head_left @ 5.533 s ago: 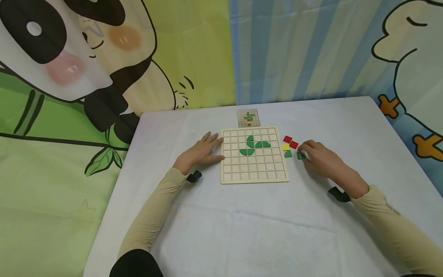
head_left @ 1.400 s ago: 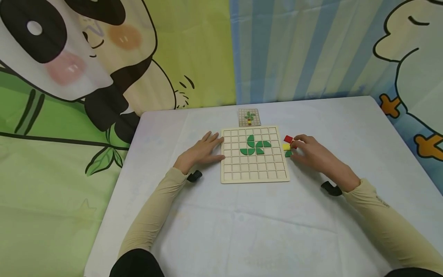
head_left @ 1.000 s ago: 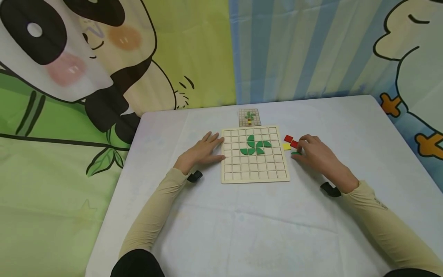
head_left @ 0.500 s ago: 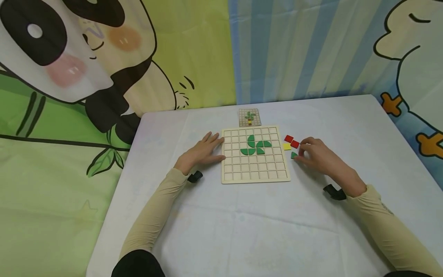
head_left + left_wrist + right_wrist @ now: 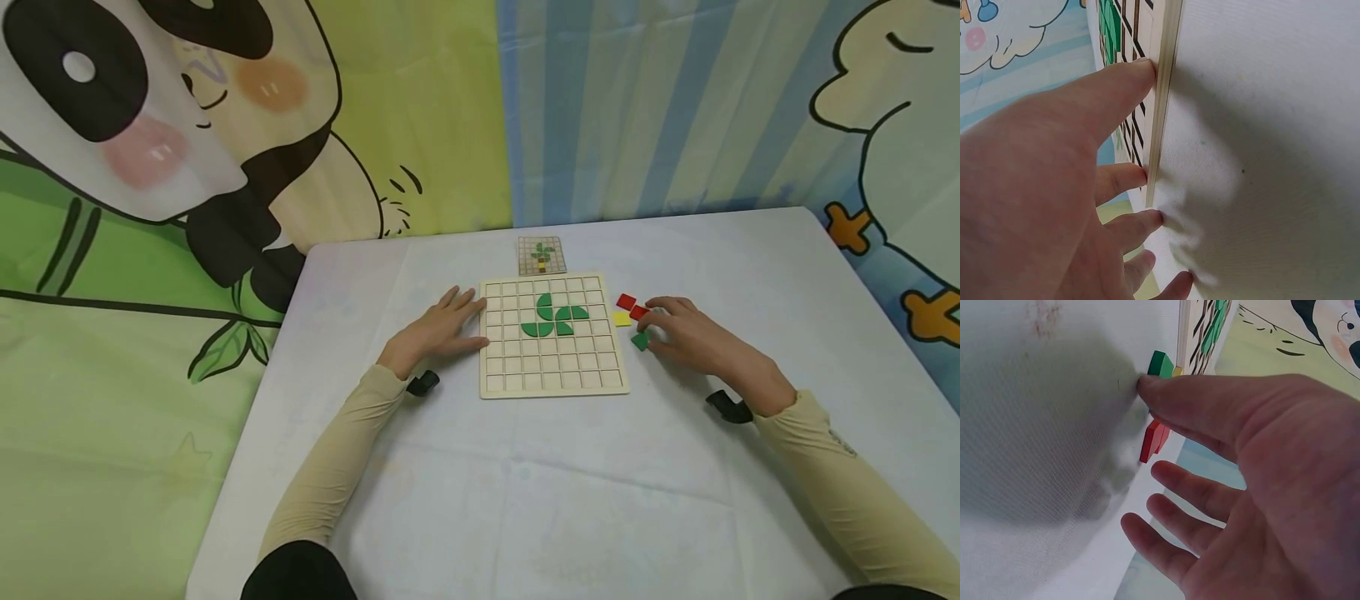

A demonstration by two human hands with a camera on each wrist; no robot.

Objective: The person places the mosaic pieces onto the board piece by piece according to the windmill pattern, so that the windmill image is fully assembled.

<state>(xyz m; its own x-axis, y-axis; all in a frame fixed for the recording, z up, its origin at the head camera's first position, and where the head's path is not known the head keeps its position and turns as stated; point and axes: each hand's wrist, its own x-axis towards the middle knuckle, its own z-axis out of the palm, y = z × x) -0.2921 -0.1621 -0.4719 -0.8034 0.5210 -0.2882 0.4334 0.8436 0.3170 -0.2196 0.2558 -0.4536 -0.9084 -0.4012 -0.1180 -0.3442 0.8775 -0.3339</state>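
On the table lies a wooden grid board (image 5: 553, 367) with several green quarter-circle tiles (image 5: 544, 313) on it. My left hand (image 5: 431, 333) is spread, its thumb and a fingertip touching the board's left edge; in the left wrist view the thumb (image 5: 1116, 94) presses that edge. Right of the board, my right hand (image 5: 693, 337) has thumb and index finger at a loose green tile (image 5: 640, 340), pinching it low at the table. In the right wrist view the thumb covers part of this green tile (image 5: 1159, 365), and the other fingers (image 5: 1191, 487) stay off the table.
Two red square tiles (image 5: 626, 301) and a yellow tile (image 5: 622, 318) lie between the board and my right hand. A small pattern card (image 5: 542, 254) with a printed green, red and yellow figure lies behind the board. A cartoon-printed curtain (image 5: 420, 108) hangs beyond the white table.
Another green tile now sits on the board, set down between the first and second earlier frames. The last loose green tile was drawn away from the yellow one and turned. The left hand has stayed put.
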